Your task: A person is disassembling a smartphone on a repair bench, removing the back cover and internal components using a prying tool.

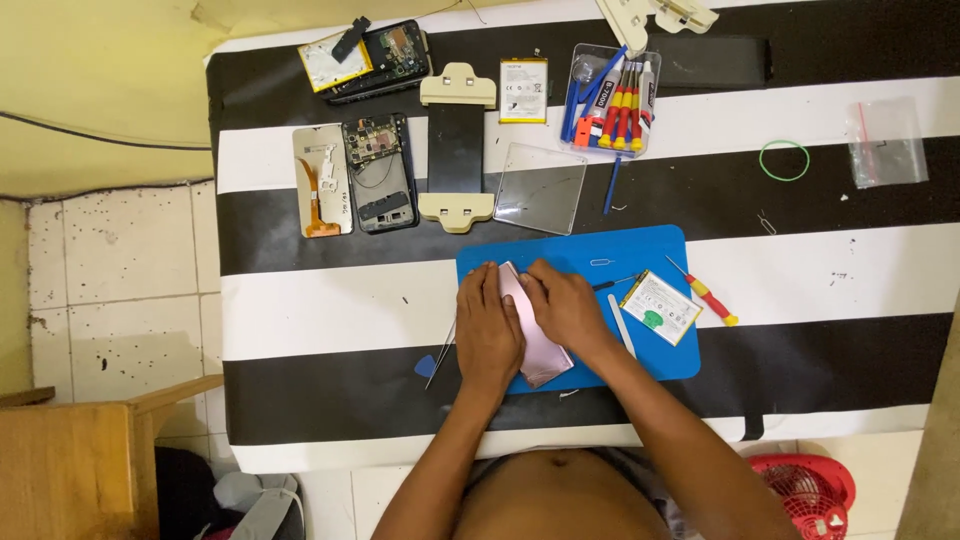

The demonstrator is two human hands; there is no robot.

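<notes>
A pink phone [538, 340] lies tilted on the blue work mat [660, 250]. My left hand [487, 325] presses on its left side and my right hand [565, 305] covers its upper right part, so both hands grip the phone between them. A phone battery [660, 307] rests on the mat to the right, next to a white pry stick [621, 325] and a red and yellow screwdriver [705, 293]. Tweezers [440, 355] and a blue pick [425, 366] lie just left of my left hand.
On the black and white striped table [330, 310] stand opened phones [380, 172], a screen part [322, 180], a clamped phone [456, 148], a clear lid [541, 187], a tool tray [610, 100], a green rubber band [784, 160] and a plastic bag [886, 143]. A wooden chair [80, 460] and a red fan [812, 490] sit below.
</notes>
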